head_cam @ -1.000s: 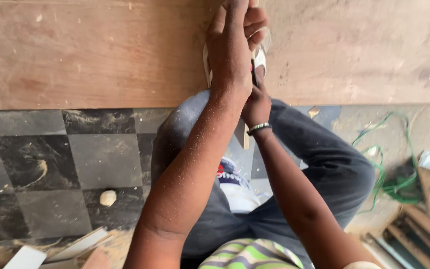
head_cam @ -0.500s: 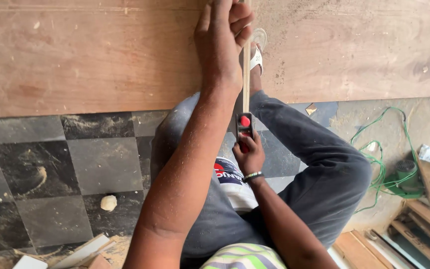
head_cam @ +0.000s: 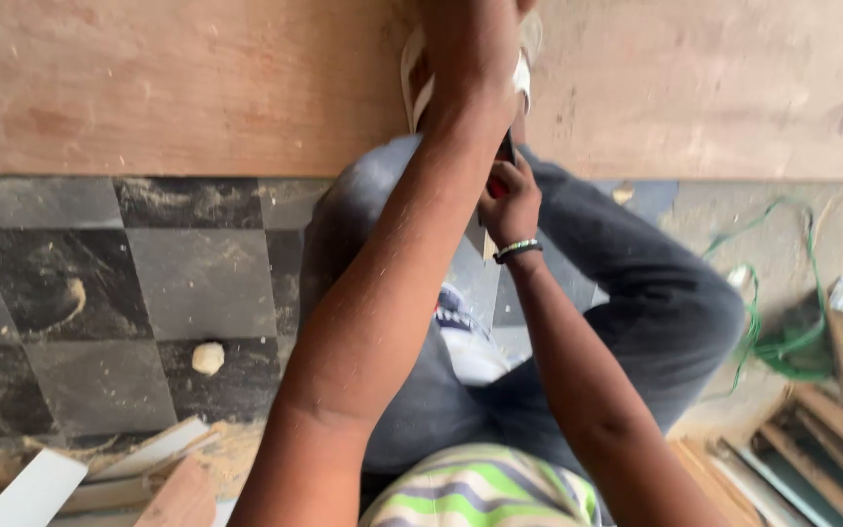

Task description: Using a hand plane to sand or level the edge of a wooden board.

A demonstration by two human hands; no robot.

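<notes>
My left hand [head_cam: 468, 49] reaches out onto the big plywood sheet [head_cam: 178, 88] at the top of the view; its fingers are cut off by the frame edge. It lies beside a white sandal [head_cam: 412, 83] on the sheet. Just below it, my right hand [head_cam: 511, 203], with a beaded bracelet on the wrist, is closed around the black and red handle of a handsaw [head_cam: 505, 151]. My left forearm hides the blade. My legs in dark trousers [head_cam: 656, 293] are bent under the arms.
Black and grey floor tiles [head_cam: 100, 293] dusted with sawdust lie left, with a small pale lump [head_cam: 208, 357]. Wood offcuts [head_cam: 148, 468] sit at bottom left. A green cord [head_cam: 782, 332] and stacked wooden strips [head_cam: 812, 439] are on the right.
My right hand pulled the saw back toward my body, then pushed it up again to the sheet's edge. My left hand stayed on the plywood.
</notes>
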